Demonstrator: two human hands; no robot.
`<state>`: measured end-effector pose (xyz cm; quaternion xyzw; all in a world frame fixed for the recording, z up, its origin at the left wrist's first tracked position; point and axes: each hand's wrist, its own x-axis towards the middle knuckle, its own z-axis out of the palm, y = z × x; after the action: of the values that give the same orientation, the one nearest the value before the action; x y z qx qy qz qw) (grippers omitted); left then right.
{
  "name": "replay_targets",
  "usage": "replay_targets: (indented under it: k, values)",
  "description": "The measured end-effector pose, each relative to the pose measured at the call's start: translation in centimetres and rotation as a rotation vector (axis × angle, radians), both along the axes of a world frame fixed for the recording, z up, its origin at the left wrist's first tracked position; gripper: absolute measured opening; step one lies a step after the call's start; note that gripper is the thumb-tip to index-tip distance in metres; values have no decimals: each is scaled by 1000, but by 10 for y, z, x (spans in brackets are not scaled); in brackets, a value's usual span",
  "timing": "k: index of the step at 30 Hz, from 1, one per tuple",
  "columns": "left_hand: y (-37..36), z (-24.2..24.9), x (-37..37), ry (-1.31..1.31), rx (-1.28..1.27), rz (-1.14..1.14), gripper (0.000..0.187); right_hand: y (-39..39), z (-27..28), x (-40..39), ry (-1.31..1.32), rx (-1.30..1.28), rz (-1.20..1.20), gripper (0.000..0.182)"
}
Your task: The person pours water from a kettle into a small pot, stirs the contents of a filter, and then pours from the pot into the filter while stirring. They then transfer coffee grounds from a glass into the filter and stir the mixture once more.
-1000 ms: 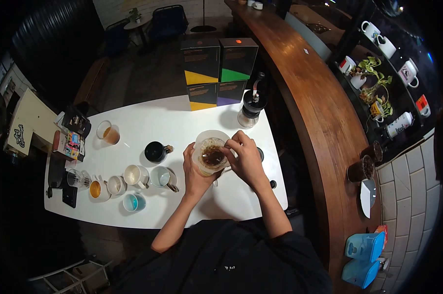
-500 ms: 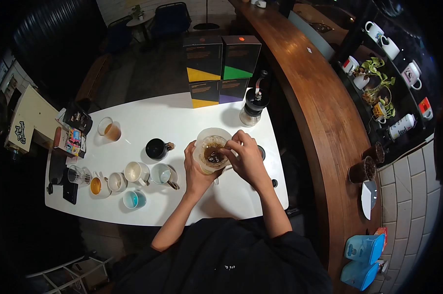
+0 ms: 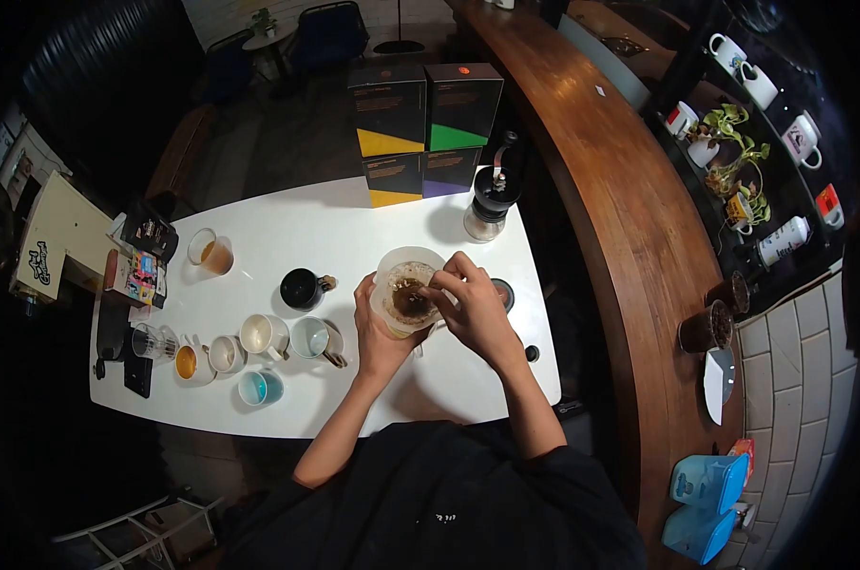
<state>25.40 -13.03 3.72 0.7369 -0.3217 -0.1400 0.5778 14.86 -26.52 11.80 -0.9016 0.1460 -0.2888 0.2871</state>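
Observation:
A white coffee dripper (image 3: 399, 263) is in front of me, its lining wet and speckled with grounds and dark coffee (image 3: 411, 300) at its bottom. My left hand (image 3: 381, 344) is wrapped round its left and lower side. Over the right rim, my right hand (image 3: 476, 312) is closed in a pinch with its fingertips reaching inside. What those fingers hold, if anything, I cannot make out. Below the dripper, a pale handle-like part shows between my hands. Left of my left hand stands a glass mug (image 3: 311, 337), with a black cup (image 3: 302, 288) behind it.
Several cups, including a white mug (image 3: 263, 334) and a blue cup (image 3: 259, 388), stand left on the white table (image 3: 354, 404). Farther back is a glass of brown drink (image 3: 213, 255). Black boxes (image 3: 389, 109) and a hand grinder (image 3: 491, 201) stand at the back. A wooden counter (image 3: 601, 209) runs right.
The view has shifted slightly. My left hand stays round the dripper, and my right fingers remain at its rim, moved only a little. The dark liquid's surface looks slightly different.

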Motion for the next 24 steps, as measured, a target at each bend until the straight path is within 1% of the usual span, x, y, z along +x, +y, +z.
replay_targets:
  k: [2, 5, 7, 8, 10, 11, 13, 15, 17, 19, 22, 24]
  values:
    - [0, -2, 0, 3, -18, 20, 101, 0, 1, 0, -10, -1, -8, 11]
    - [-2, -5, 0, -25, -42, 21, 102, 0, 3, -1, 59, -13, -5, 11]
    - [-2, -3, 0, -47, -25, 28, 102, 0, 2, -1, 13, 75, 41, 11]
    - [-2, -2, -1, -72, -12, 34, 102, 0, 2, 0, 13, 75, 42, 11]
    - [-2, -3, -1, -41, -32, 34, 102, 0, 2, 1, 23, 27, -40, 11]
    - [-2, -4, -1, -10, -51, 31, 103, 0, 3, 1, 22, 27, -40, 11]
    - [-2, 1, -2, -26, -31, 31, 103, -1, 4, 0, 37, 139, 47, 10]
    - [-1, 3, -2, -43, -10, 28, 103, -1, 2, 1, 12, 99, 8, 10]
    - [-1, 4, 0, -214, 89, 32, 102, -1, 3, 0, -11, 56, -31, 10]
    - [1, 2, 1, -210, 85, 13, 101, 0, 6, -2, 76, 105, 32, 11]
    - [0, 5, 0, -208, 87, -23, 99, 3, 9, -2, 45, 73, -29, 11]
    - [1, 7, 1, -207, 96, -30, 97, 2, 5, -3, 47, 61, -29, 11]
